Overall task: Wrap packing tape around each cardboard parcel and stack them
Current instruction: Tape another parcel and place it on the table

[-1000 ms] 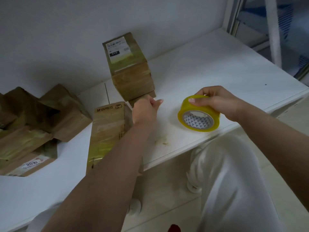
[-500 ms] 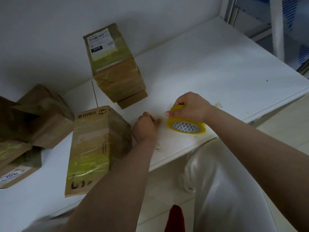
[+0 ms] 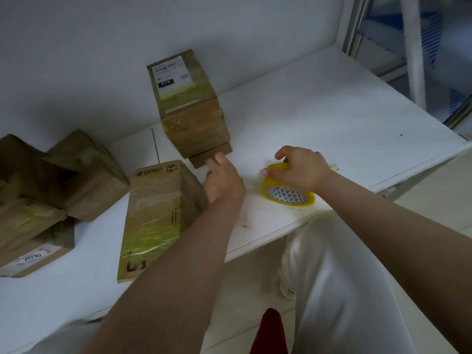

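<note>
While the right hand [image 3: 302,169] gripped the yellow tape roll [image 3: 287,194], the left hand [image 3: 223,183] hung open, empty; the stacked parcels [image 3: 194,116] leaned, could topple if nudged.

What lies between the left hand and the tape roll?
In the head view, only bare white table with faint residue separates the left hand from the tape roll.

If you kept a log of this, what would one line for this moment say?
right hand grips tape roll on table | left hand open between SF box and stack | no box held
</note>
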